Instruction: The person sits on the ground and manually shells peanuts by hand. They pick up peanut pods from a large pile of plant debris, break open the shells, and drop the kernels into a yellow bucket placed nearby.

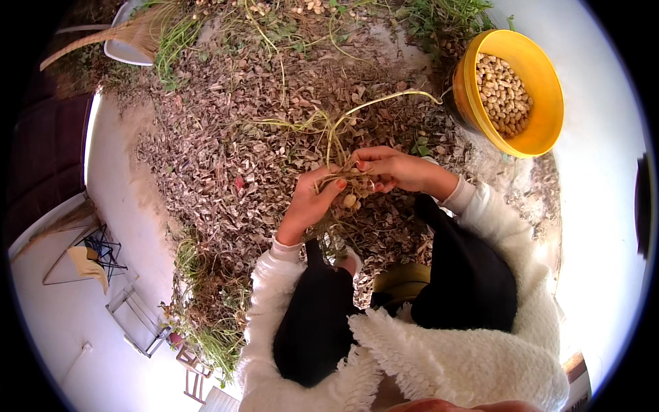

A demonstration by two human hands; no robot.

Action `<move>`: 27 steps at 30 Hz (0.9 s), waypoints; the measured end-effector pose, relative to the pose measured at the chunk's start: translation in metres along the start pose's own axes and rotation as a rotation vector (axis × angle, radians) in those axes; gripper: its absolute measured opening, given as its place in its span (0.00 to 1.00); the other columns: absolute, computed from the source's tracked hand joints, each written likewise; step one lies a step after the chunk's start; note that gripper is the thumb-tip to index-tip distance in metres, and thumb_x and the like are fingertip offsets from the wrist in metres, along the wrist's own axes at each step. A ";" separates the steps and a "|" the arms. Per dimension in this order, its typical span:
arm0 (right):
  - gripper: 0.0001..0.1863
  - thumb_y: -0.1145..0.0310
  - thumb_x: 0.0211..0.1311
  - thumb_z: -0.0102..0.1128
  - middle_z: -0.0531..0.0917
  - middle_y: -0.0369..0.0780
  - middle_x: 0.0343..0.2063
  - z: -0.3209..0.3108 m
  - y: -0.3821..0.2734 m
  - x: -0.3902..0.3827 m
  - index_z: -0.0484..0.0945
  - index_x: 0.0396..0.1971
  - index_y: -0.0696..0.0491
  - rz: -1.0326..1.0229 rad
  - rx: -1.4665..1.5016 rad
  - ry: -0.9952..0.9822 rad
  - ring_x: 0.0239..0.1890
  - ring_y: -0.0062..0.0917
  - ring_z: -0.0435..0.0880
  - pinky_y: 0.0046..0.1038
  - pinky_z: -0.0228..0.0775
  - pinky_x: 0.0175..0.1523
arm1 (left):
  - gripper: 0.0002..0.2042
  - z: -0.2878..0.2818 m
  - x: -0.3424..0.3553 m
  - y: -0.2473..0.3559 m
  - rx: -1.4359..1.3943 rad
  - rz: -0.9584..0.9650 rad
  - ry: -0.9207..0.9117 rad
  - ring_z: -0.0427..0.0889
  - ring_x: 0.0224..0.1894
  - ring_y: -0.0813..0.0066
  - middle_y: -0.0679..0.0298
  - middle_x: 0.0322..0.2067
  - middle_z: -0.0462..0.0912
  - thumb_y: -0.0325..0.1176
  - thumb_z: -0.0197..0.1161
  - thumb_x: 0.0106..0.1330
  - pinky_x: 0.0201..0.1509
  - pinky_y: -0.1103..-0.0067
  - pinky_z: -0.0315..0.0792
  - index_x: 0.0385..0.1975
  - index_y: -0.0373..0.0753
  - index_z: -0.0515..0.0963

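A pulled peanut plant [334,141] is held up in front of my knees, its pale stems pointing away from me and one long stem curving right toward the bucket. My left hand [309,200] is closed round the base of the stems, thumb on top. Close beside it, my right hand [405,172] pinches into the tangled root end. Pale peanut pods [350,200] hang from the roots just below the fingers. Exactly what the right fingertips grip is partly hidden. To the right stands a yellow bucket [547,103], part filled with peanuts [503,96].
Dry brown leaves [220,137] cover the ground. Green plants lie heaped at the left [213,329] and far right [449,17]. A straw broom [141,33] rests over a white basin [115,49] at the far left. A folding stool [89,261] stands left.
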State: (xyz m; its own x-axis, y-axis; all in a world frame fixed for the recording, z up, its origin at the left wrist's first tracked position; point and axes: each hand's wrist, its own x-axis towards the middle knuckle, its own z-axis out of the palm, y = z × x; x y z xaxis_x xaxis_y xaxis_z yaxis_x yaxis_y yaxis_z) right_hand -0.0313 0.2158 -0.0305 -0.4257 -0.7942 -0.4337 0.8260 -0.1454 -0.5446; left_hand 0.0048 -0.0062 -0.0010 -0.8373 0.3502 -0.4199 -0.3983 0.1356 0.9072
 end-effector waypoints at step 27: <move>0.13 0.81 0.45 0.56 0.79 0.47 0.24 0.003 0.000 -0.012 0.66 0.33 0.55 -0.610 -1.458 0.598 0.28 0.47 0.80 0.44 0.73 0.31 | 0.08 0.022 0.012 0.017 0.126 0.072 0.057 0.69 0.29 0.86 0.70 0.26 0.77 0.29 0.58 0.69 0.33 0.84 0.66 0.40 0.30 0.77</move>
State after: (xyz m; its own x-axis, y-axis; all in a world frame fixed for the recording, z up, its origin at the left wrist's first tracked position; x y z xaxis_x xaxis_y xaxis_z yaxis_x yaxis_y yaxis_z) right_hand -0.0250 0.2233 -0.0238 -0.8835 -0.4633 0.0695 -0.3586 0.5733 -0.7367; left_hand -0.0038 0.0208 0.0099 -0.8833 0.3103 -0.3514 -0.2893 0.2290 0.9295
